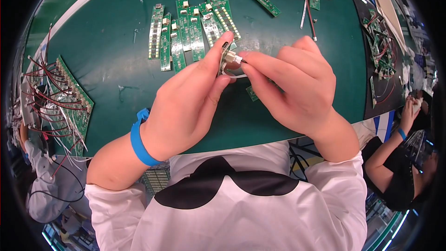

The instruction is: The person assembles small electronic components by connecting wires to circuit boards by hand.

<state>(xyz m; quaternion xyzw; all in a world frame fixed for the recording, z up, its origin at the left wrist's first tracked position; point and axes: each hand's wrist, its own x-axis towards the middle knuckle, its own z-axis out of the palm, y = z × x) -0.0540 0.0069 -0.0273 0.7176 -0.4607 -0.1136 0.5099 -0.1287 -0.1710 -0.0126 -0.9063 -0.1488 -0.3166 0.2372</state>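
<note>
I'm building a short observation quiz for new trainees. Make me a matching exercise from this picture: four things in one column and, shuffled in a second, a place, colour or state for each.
Column one
1. Left hand
2. Right hand
3. Wristband on the left arm
4. Fanned boards with wires

Column two
A. Blue
B. At the left end of the green table
C. Holding a small circuit board
D. Grip at a white plug

Right pairs: 1-C, 2-D, 3-A, 4-B
</note>
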